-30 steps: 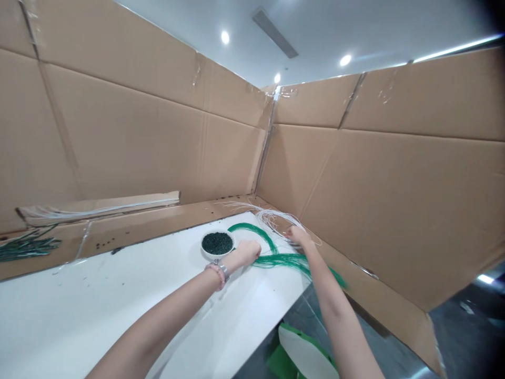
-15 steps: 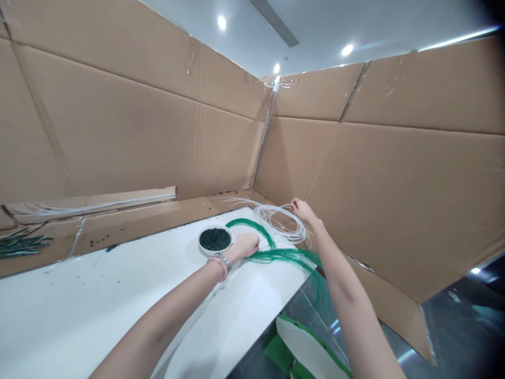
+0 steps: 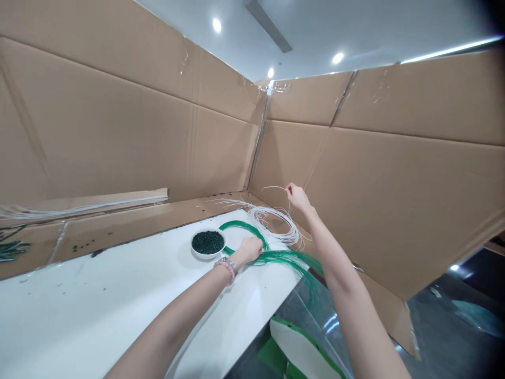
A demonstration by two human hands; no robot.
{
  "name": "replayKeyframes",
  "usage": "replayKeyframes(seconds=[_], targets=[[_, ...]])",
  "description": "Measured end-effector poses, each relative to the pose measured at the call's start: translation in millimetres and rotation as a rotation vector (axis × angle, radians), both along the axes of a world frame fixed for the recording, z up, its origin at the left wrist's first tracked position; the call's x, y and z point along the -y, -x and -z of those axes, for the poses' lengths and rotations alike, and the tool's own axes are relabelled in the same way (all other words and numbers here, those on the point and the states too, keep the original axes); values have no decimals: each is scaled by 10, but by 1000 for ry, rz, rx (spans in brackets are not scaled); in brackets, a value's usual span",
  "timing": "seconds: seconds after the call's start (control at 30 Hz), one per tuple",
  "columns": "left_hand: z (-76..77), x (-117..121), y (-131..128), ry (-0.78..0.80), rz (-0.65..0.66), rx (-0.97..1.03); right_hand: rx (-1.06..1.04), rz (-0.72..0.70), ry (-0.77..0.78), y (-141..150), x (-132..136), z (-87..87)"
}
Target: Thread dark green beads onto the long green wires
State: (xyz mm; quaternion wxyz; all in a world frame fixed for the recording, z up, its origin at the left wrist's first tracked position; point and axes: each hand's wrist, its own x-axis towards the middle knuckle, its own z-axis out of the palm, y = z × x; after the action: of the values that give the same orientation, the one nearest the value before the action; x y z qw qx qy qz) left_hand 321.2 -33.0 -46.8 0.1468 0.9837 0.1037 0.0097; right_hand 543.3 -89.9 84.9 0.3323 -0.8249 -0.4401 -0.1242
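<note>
My right hand point(image 3: 299, 198) is raised above the coil of white wire point(image 3: 290, 231), its fingers pinched on a single white strand point(image 3: 273, 187). One end of that strand sticks out to the left and curves down a little. My left hand point(image 3: 251, 249) is closed over the bundle of green wire point(image 3: 282, 256) on the table; whatever lies between its fingers is hidden. Just left of it stands a white bowl point(image 3: 205, 256) filled with small dark green beads point(image 3: 208, 242). The green wires loop behind my left hand and trail past the table's right edge.
Cardboard walls point(image 3: 379, 195) enclose the white table point(image 3: 130, 305) at the back and right. More white wires point(image 3: 82, 209) lie along the back left, with dark green strands point(image 3: 13, 251) at the far left. A green and white object point(image 3: 302, 350) stands below the table edge.
My right hand has lifted away from the white coil, drawing a strand up with it. My left hand has shifted slightly right along the green wires. The whole view has turned a little.
</note>
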Motion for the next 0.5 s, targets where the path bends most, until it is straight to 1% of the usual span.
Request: replayKeyframes(seconds=[0.07, 0.1, 0.13, 0.2, 0.27, 0.37, 0.5], targets=[[3, -4, 7, -2, 4, -6, -48, -17, -98, 8, -49, -31], [4, -5, 6, -4, 6, -9, -73, -25, -155, 4, -79, -74], [6, -5, 3, -7, 8, -12, -98, -32, -214, -6, -113, -139], [13, -4, -12, -13, 10, -19, -148, -34, -338, -42, -186, -336], [23, 0, -32, -16, 13, -24, -197, -32, -453, -94, -249, -614], [35, 6, -57, -14, 23, -23, -248, -45, -613, -179, -280, -1125], [27, 14, -71, 5, 27, -19, -309, -70, -783, -253, -161, -1809]])
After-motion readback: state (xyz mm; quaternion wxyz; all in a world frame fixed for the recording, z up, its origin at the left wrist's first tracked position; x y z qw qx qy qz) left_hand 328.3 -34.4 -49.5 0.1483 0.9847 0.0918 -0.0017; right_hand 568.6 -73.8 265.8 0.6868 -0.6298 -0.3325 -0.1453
